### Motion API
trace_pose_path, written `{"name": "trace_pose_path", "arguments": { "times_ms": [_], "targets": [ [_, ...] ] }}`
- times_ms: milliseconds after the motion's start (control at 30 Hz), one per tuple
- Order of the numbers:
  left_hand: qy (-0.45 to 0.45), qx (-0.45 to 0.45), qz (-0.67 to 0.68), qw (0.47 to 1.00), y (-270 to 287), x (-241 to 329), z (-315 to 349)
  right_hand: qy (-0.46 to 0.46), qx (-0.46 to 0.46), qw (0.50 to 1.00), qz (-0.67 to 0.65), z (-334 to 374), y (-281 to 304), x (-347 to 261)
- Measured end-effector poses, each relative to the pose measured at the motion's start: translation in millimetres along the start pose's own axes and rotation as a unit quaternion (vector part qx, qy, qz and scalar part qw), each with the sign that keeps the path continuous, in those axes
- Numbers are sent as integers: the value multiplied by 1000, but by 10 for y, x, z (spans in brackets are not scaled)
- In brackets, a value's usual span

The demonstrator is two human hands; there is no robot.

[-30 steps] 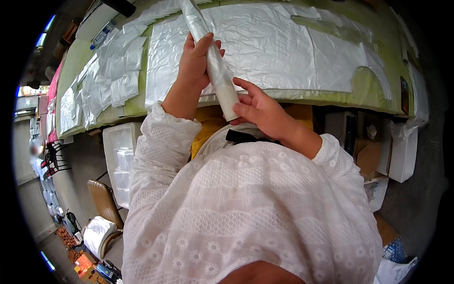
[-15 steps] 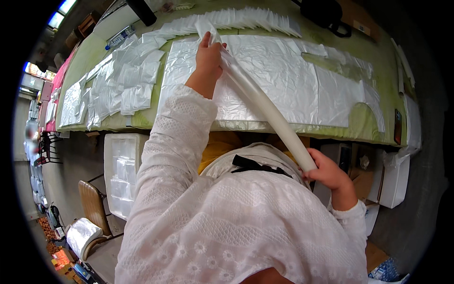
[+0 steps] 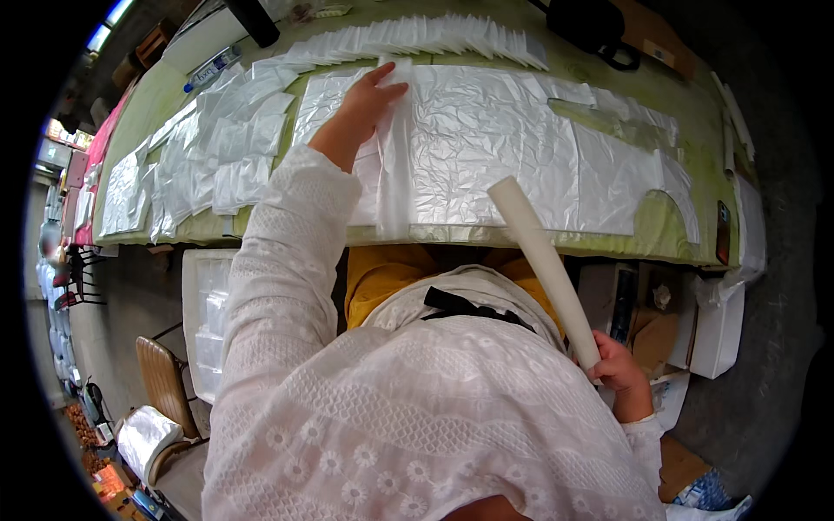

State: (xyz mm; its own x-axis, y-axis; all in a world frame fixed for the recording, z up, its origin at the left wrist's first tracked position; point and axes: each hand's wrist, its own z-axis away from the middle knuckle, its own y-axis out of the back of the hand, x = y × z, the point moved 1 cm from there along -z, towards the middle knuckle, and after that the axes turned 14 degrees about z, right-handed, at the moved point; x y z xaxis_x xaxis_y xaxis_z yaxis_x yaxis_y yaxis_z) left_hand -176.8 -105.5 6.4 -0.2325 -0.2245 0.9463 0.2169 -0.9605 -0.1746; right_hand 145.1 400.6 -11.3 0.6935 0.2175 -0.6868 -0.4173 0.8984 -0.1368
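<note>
here we reach our left hand (image 3: 369, 95) far across the green table (image 3: 669, 230), fingers spread flat and open, pressing on the far end of a narrow strip of clear plastic film (image 3: 395, 165). the strip runs from the hand toward us and ends at the near edge of the table, lying on top of a wide crinkled plastic sheet (image 3: 495, 148) that covers the middle of the tabletop. our right hand (image 3: 621, 369) sits low and to the right, below the table edge, closed around the near end of a long white cardboard tube (image 3: 543, 260). the tube slants up and to the left, its far end just over the near edge of the sheet, well apart from the left hand. to the left on the table lie overlapping stacks of small plastic bags (image 3: 217, 152), and a fanned row of folded bags (image 3: 434, 35) lines the far side. under the table on the left stands a clear plastic drawer unit (image 3: 204, 304), with a brown chair (image 3: 165, 382) near it.
</note>
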Motion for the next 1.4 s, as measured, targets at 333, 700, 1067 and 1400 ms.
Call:
{"name": "trace_pose_path", "arguments": {
  "times_ms": [333,700,1067,1400],
  "targets": [
    [-296,-226,-519,769,350,-406,1308,242,190,890,335,-539,-307,-969],
    [-297,-320,-370,820,350,-634,2059,315,344,658,591,-1502,-556,-1870],
    [-362,-208,-608,675,586,-733,2036,513,335,484,625,-1526,-1044,-1831],
    [-357,-173,-458,795,387,-644,1905,538,150,568,604,-1981,-1645,-1780]
  ]
}}
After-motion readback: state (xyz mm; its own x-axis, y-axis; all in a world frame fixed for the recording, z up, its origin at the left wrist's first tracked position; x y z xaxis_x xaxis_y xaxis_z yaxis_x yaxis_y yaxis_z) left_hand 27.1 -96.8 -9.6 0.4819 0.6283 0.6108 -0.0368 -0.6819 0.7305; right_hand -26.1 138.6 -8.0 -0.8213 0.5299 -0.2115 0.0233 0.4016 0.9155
